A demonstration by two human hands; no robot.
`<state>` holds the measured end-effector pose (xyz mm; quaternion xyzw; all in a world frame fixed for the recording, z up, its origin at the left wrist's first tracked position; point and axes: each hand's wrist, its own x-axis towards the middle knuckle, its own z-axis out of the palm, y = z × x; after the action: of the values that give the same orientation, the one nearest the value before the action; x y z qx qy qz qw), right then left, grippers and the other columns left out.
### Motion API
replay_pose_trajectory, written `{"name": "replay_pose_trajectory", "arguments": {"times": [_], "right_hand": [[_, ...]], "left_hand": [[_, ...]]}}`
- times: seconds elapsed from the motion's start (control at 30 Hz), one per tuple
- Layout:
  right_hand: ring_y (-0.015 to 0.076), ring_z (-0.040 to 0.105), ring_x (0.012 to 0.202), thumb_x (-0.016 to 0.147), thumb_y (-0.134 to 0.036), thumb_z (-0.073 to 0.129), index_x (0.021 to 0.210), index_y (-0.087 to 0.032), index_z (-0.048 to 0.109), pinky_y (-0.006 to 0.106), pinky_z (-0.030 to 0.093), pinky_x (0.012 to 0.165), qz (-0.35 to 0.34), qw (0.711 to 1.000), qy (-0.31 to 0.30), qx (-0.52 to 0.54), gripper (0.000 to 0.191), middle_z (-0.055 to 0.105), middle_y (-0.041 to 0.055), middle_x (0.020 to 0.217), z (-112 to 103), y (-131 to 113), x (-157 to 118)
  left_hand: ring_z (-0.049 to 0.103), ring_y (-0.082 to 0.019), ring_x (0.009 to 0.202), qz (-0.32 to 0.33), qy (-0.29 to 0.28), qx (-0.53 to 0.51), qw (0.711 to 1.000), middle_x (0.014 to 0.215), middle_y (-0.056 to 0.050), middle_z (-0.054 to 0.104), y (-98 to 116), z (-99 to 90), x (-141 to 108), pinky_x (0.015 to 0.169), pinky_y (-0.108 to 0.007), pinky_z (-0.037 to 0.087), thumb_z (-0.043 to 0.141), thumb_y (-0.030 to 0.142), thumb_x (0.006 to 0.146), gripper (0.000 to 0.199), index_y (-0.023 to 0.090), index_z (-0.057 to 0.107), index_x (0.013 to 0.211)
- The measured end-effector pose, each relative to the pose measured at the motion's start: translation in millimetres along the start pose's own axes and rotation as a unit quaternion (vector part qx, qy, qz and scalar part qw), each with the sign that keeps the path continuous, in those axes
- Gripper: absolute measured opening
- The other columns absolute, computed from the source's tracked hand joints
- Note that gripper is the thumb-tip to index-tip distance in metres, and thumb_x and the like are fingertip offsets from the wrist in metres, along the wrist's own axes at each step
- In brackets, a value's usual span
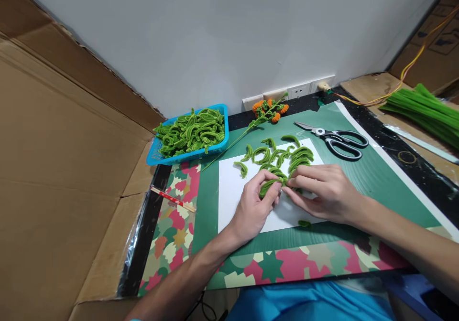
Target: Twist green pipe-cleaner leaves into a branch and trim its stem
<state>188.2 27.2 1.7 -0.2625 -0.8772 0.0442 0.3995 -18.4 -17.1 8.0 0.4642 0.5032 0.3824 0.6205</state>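
Over a white sheet of paper (233, 206), my left hand (256, 204) pinches a green pipe-cleaner piece (267, 187) between thumb and fingers. My right hand (326, 189) meets it from the right, its fingertips closed on the same piece. The exact point of grip is partly hidden by the fingers. Just beyond both hands, several curled green pipe-cleaner pieces (261, 155) lie spread on the paper. One small green piece (304, 224) rests near the paper's front edge, below my right hand.
A blue basket (186, 157) heaped with green pieces stands at back left. Orange-and-green pipe-cleaner flowers (270, 108) lie by the wall sockets (299, 90). Black-and-grey scissors (337, 137) lie right of the paper. A chopstick (173, 199) is at left, green pipe-cleaner stems (426, 113) at far right.
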Motion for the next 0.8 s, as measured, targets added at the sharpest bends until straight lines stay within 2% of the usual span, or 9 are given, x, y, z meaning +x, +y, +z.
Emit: {"name": "replay_pose_trajectory", "arguments": {"times": [0.17, 0.23, 0.37, 0.47, 0.53, 0.6, 0.67, 0.73, 0.8], "right_hand": [[0.0106, 0.051, 0.053, 0.104, -0.02, 0.06, 0.07, -0.019, 0.061, 0.027, 0.037, 0.051, 0.098, 0.99, 0.016, 0.1, 0.035, 0.058, -0.0007, 0.062, 0, -10, 3], [0.0104, 0.052, 0.053, 0.103, -0.022, 0.062, 0.071, -0.019, 0.064, 0.025, 0.039, 0.051, 0.168, 0.969, 0.015, 0.179, 0.032, 0.061, -0.001, 0.062, 0, -13, 4], [0.0113, 0.055, 0.053, 0.099, -0.033, 0.069, 0.067, -0.018, 0.069, 0.024, 0.041, 0.05, 0.303, 0.905, 0.0, 0.298, 0.036, 0.065, 0.0, 0.06, 2, -15, 7], [0.0106, 0.05, 0.049, 0.097, -0.043, 0.073, 0.063, -0.017, 0.07, 0.024, 0.037, 0.046, 0.342, 0.873, -0.011, 0.349, 0.043, 0.062, -0.0006, 0.055, 3, -15, 9], [0.0097, 0.047, 0.047, 0.097, -0.046, 0.073, 0.062, -0.017, 0.069, 0.023, 0.034, 0.044, 0.344, 0.866, -0.024, 0.363, 0.046, 0.058, -0.0017, 0.051, 2, -14, 11], [0.01, 0.049, 0.048, 0.1, -0.044, 0.07, 0.063, -0.018, 0.069, 0.023, 0.036, 0.045, 0.331, 0.876, -0.033, 0.35, 0.045, 0.059, -0.0017, 0.052, -1, -12, 12], [0.011, 0.054, 0.053, 0.102, -0.039, 0.068, 0.074, -0.018, 0.073, 0.023, 0.041, 0.048, 0.299, 0.903, -0.02, 0.309, 0.035, 0.066, 0.0, 0.062, -4, -8, 12], [0.0122, 0.061, 0.06, 0.102, -0.033, 0.068, 0.098, -0.018, 0.076, 0.024, 0.048, 0.053, 0.223, 0.942, -0.002, 0.251, 0.018, 0.075, 0.0035, 0.082, -7, -3, 9], [0.0146, 0.069, 0.071, 0.102, -0.029, 0.069, 0.122, -0.02, 0.073, 0.026, 0.055, 0.061, 0.106, 0.98, -0.005, 0.168, 0.022, 0.079, 0.0079, 0.104, -8, 5, 5]], "left_hand": [[0.046, -0.007, 0.05, 0.06, 0.01, 0.108, 0.992, 0.079, 0.002, 0.062, -2, 2.6, -6, 0.046, -0.019, 0.036, 0.065, 0.045, 0.104, 0.024, 0.02, 0.065, 0.106], [0.047, -0.007, 0.049, 0.079, 0.01, 0.122, 0.989, 0.078, 0.002, 0.063, -1, 3.8, -7, 0.047, -0.02, 0.038, 0.062, 0.045, 0.106, 0.025, 0.02, 0.065, 0.106], [0.049, -0.007, 0.048, 0.106, 0.015, 0.146, 0.984, 0.076, 0.003, 0.062, 1, 5.3, -7, 0.048, -0.02, 0.04, 0.061, 0.043, 0.107, 0.024, 0.019, 0.064, 0.106], [0.05, -0.006, 0.048, 0.103, 0.011, 0.139, 0.985, 0.075, 0.003, 0.062, 2, 4.7, -6, 0.047, -0.019, 0.041, 0.062, 0.043, 0.107, 0.024, 0.019, 0.064, 0.104], [0.05, -0.005, 0.046, 0.086, 0.004, 0.105, 0.991, 0.076, 0.004, 0.062, 2, 3.1, -4, 0.044, -0.018, 0.04, 0.065, 0.045, 0.105, 0.026, 0.019, 0.064, 0.104], [0.049, -0.005, 0.043, 0.061, -0.005, 0.052, 0.997, 0.075, 0.004, 0.062, 1, 0.4, -1, 0.039, -0.017, 0.037, 0.069, 0.048, 0.102, 0.029, 0.019, 0.063, 0.103], [0.048, -0.005, 0.039, 0.039, -0.012, 0.0, 0.999, 0.073, 0.005, 0.062, 1, -2.7, 3, 0.034, -0.017, 0.034, 0.073, 0.051, 0.098, 0.033, 0.019, 0.062, 0.101], [0.046, -0.005, 0.037, 0.024, -0.015, -0.036, 0.999, 0.069, 0.006, 0.061, 1, -5.3, 6, 0.033, -0.015, 0.03, 0.075, 0.053, 0.096, 0.036, 0.019, 0.061, 0.097], [0.042, -0.004, 0.036, 0.012, -0.017, -0.062, 0.998, 0.065, 0.007, 0.058, 2, -6.5, 8, 0.033, -0.014, 0.03, 0.076, 0.053, 0.094, 0.038, 0.019, 0.061, 0.095]]}}
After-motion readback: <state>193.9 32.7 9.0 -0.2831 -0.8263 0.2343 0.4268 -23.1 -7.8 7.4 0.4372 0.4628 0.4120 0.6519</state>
